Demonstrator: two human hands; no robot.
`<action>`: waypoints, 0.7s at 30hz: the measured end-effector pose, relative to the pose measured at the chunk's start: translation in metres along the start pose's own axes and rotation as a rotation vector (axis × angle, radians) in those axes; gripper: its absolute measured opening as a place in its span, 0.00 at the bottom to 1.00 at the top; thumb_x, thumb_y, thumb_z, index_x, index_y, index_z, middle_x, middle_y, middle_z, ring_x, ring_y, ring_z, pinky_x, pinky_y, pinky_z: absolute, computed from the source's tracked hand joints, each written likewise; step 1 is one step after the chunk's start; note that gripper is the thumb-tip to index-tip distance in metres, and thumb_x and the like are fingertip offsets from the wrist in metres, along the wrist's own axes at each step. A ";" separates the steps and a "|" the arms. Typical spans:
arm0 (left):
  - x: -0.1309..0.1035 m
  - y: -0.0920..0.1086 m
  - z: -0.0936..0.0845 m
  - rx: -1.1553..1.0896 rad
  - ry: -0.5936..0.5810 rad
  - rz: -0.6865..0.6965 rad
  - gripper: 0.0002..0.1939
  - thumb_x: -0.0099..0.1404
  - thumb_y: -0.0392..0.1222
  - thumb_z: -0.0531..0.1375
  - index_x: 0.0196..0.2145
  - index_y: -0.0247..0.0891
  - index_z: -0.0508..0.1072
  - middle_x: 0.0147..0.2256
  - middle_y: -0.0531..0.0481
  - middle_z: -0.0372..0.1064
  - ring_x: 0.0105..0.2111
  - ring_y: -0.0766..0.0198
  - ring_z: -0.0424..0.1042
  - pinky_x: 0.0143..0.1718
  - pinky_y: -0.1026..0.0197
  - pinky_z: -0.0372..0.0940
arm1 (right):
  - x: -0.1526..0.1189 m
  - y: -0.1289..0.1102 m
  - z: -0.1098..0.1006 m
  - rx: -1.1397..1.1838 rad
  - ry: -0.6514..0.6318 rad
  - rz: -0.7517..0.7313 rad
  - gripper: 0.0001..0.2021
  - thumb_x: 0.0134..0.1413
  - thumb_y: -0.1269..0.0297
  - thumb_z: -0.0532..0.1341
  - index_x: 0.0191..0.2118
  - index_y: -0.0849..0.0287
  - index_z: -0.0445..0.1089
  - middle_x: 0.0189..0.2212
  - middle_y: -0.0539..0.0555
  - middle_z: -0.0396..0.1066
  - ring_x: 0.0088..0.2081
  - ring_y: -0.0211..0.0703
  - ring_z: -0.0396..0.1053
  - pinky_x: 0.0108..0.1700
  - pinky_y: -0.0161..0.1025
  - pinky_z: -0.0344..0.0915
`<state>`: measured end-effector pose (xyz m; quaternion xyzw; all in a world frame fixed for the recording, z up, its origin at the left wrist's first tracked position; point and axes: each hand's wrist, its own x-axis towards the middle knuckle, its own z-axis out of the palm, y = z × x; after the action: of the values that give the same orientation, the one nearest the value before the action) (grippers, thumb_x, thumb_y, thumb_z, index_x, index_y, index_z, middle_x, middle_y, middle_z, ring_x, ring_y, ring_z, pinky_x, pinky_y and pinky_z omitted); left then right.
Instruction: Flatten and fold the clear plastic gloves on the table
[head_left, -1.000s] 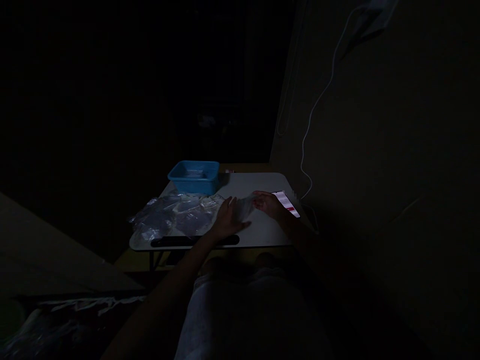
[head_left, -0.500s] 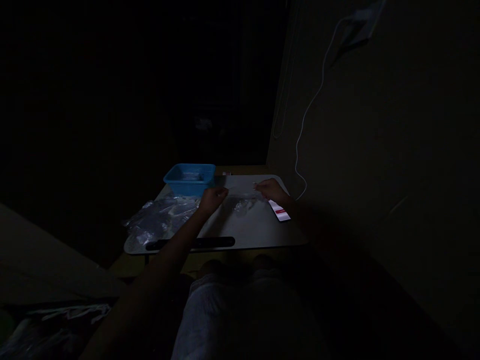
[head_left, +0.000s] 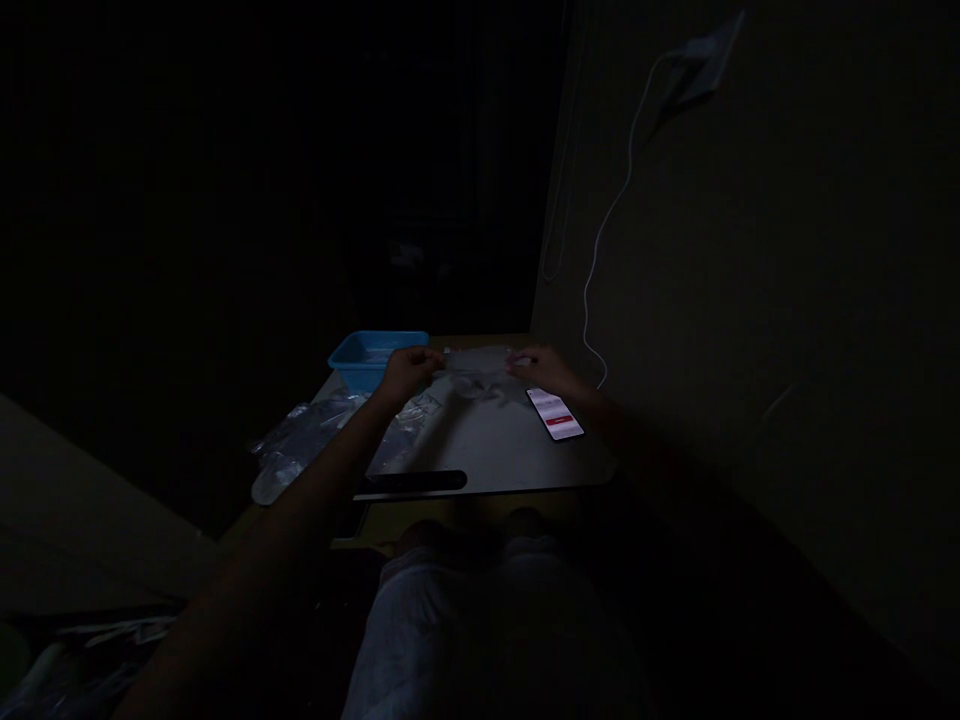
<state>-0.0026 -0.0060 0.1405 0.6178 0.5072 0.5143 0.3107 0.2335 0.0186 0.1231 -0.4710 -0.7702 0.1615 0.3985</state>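
Observation:
A thin, see-through plastic bag (head_left: 477, 362) is stretched between my two hands above the far part of the white table (head_left: 495, 450). My left hand (head_left: 411, 372) pinches its left edge, close to the blue basin (head_left: 361, 372). At its right edge, my right hand (head_left: 541, 367) has its fingers closed on the plastic. A lit phone (head_left: 555, 414) lies on the table below my right hand. More crumpled clear plastic (head_left: 307, 435) is heaped at the table's left side, partly behind my left forearm. The scene is very dark.
A black strip (head_left: 420, 482) runs along the table's near edge. On the right, a white cable (head_left: 613, 205) hangs from a wall socket (head_left: 709, 62) down to the table's edge. My knees are below the near edge. Plastic items lie at the lower left.
Both hands have moved slightly up and away over the table, and the plastic between them now looks spread wider. The phone's screen is less covered by my right hand.

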 end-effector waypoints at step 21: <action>-0.011 0.003 0.007 -0.165 -0.156 -0.177 0.11 0.61 0.45 0.54 0.28 0.37 0.57 0.19 0.53 0.69 0.20 0.66 0.71 0.20 0.67 0.63 | -0.017 -0.014 0.017 -0.012 0.424 -0.076 0.08 0.50 0.65 0.54 0.36 0.59 0.67 0.31 0.53 0.69 0.28 0.38 0.65 0.33 0.37 0.62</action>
<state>0.0051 -0.0164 0.1375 0.5812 0.4898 0.4753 0.4432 0.2162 -0.0010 0.1126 -0.4674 -0.6873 0.0394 0.5546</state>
